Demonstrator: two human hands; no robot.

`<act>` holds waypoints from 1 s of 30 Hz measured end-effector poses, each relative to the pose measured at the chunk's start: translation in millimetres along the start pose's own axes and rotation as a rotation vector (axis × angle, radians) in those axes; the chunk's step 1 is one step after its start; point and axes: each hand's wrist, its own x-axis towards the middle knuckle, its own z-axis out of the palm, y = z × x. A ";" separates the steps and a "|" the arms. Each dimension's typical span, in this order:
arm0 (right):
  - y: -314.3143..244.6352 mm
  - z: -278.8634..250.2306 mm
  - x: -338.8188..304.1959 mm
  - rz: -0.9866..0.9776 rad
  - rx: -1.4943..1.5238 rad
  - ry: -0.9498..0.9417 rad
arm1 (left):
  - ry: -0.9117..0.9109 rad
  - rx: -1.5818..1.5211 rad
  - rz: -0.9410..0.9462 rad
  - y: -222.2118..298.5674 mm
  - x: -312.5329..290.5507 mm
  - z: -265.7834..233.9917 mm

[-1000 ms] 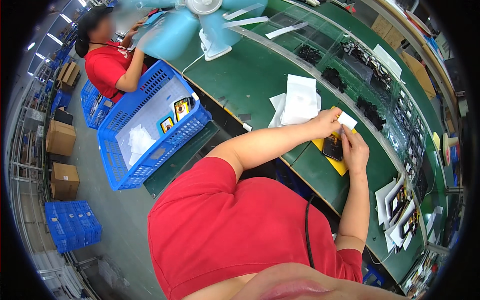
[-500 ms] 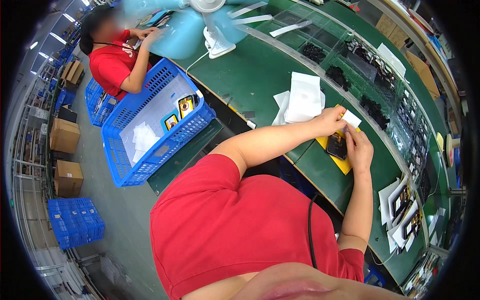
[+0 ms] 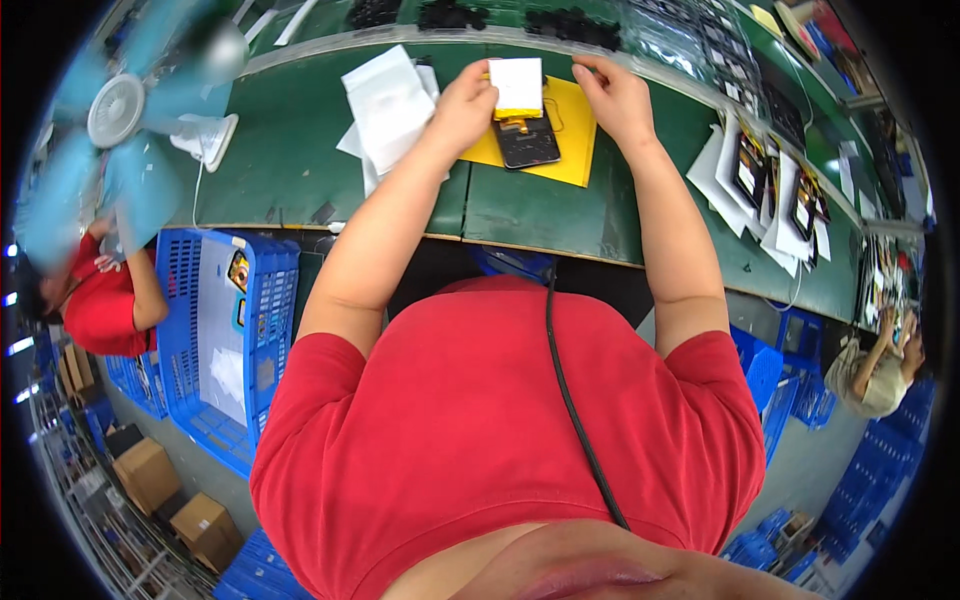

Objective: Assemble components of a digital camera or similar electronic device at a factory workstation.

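Note:
My left hand (image 3: 467,108) is closed on the left edge of a flat white battery (image 3: 517,84) with a yellow strip along its lower side. Beneath the battery lies a black phone (image 3: 529,146), an orange flex cable showing at its top. The phone rests on a yellow sheet (image 3: 572,135) on the green workbench (image 3: 560,218). To the right and apart from the battery is my right hand (image 3: 620,102), thumb and forefinger tips pinched close together; anything between them is too small to make out.
White papers (image 3: 390,105) lie left of my left hand. A turning fan (image 3: 116,110) stands at far left, above a blue crate (image 3: 262,340). White sheets with phone parts (image 3: 752,180) lie right. Dark parts fill trays (image 3: 570,28) behind. Co-workers sit at both sides.
My view has turned toward the bench. My right hand has drawn away to the right from my left hand. The white battery now shows plainly above the phone in my left hand.

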 end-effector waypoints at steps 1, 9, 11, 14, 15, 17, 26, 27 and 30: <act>6.2 -2.4 0.6 0.050 0.010 -0.006 | -0.017 -0.001 -0.033 6.4 -0.9 3.7; 20.8 2.4 -3.3 0.105 0.117 -0.164 | 0.020 -0.085 -0.143 23.1 -6.0 6.7; 14.1 8.0 -6.7 0.112 0.268 -0.279 | 0.010 -0.147 -0.146 20.8 -5.1 0.5; 0.8 19.1 -12.3 0.054 0.355 -0.340 | 0.055 -0.100 -0.138 18.5 -3.7 -0.5; -3.5 21.6 -13.6 0.046 0.361 -0.326 | 0.059 -0.102 -0.133 18.7 -1.4 -1.2; -6.8 22.6 -13.0 0.059 0.433 -0.301 | 0.097 -0.150 -0.153 18.2 3.5 -3.1; -17.7 30.0 -16.1 0.258 0.684 -0.249 | 0.047 -0.201 -0.152 17.0 2.6 -4.8; -18.6 29.4 -16.3 0.290 0.709 -0.241 | 0.029 -0.126 -0.111 14.4 1.6 -4.6; -19.1 25.7 -17.6 0.331 0.711 -0.214 | 0.026 0.058 -0.088 16.5 2.8 -1.5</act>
